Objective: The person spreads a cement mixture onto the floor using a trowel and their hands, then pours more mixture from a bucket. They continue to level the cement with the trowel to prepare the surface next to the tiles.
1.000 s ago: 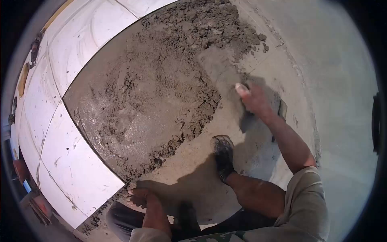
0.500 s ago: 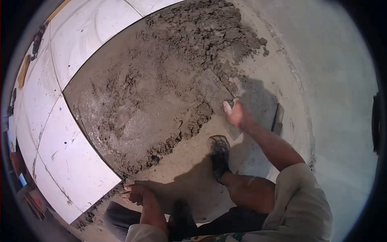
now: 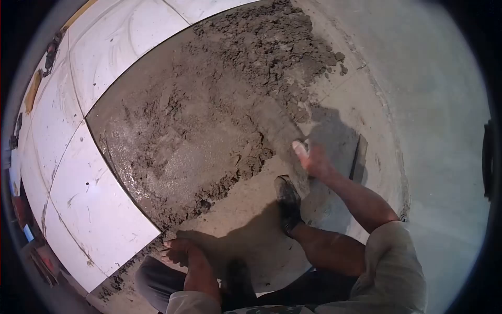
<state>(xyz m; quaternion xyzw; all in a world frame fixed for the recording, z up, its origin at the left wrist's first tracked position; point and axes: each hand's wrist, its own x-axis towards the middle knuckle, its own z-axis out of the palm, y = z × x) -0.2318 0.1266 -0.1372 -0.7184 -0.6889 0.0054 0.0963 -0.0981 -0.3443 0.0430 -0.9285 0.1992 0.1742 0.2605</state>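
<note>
My right hand point(image 3: 312, 158) is closed round the handle of a long rectangular plastering trowel point(image 3: 276, 121). Its grey blade lies along the right edge of a bed of wet mortar point(image 3: 201, 128), partly over it and partly over the bare floor. My left hand point(image 3: 178, 252) hangs by my left knee with its fingers loosely apart and nothing visible in them. Close to that hand is the near corner of a white floor tile point(image 3: 104, 214). The mortar is smooth and shiny at the left, crumbly and heaped at the far end.
More white tiles point(image 3: 112, 49), streaked with dirt, border the mortar on the left and far side. A narrow flat piece point(image 3: 358, 157) lies to the right of my hand. My shoe point(image 3: 287, 201) stands on the dusty floor. A wooden piece point(image 3: 34, 91) lies at the far left.
My right hand and the trowel have shifted slightly towards me and to the right. The left hand keeps nearly the same place. The whole view has moved a little.
</note>
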